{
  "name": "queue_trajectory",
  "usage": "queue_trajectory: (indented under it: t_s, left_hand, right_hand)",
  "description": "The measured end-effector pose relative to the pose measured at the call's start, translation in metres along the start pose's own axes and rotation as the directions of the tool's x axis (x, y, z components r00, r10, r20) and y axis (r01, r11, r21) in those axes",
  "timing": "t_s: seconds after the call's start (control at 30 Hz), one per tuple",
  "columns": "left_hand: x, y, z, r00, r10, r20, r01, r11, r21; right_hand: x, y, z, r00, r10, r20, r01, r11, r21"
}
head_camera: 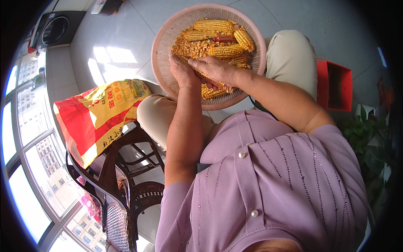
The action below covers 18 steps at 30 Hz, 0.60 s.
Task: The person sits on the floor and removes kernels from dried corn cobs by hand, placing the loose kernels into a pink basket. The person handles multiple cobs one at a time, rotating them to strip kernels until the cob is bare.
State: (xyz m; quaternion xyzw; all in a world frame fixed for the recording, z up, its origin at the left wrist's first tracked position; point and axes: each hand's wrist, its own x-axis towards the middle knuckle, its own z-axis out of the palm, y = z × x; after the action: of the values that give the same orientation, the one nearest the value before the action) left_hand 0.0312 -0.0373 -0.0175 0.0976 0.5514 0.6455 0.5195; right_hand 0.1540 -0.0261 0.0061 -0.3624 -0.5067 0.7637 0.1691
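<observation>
An ear of dried corn lies slantwise between my two hands, partly hidden by them. My left hand grips it at the left, and my right hand is closed over its middle with the thumb near the left hand. Below both hands sits a round pink plastic basket. Loose yellow kernels cover part of its inside. Whole ears of corn lie at the far side and right. A screwdriver with a red handle rests on top of the corn, its shaft pointing left.
A red and yellow printed bag rests on a dark chair at my left. An open red box stands right of my knee, with a leafy plant nearer. A front-loading washer is at far left. A few kernels lie on the tiled floor.
</observation>
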Motion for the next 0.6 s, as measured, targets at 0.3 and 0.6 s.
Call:
queue_trajectory:
  t_s: [0.3,0.6]
  left_hand:
    - [0.003,-0.003,-0.004,1.000,0.001,0.006,-0.001,1.000,-0.002]
    - [-0.004,0.003,0.003,0.998,-0.023,-0.065,0.029,0.995,0.092]
  right_hand:
    - [0.004,0.001,-0.005,0.997,0.073,-0.004,-0.074,0.997,-0.026]
    - [0.003,0.004,-0.003,0.989,0.146,-0.011,-0.139,0.960,0.243]
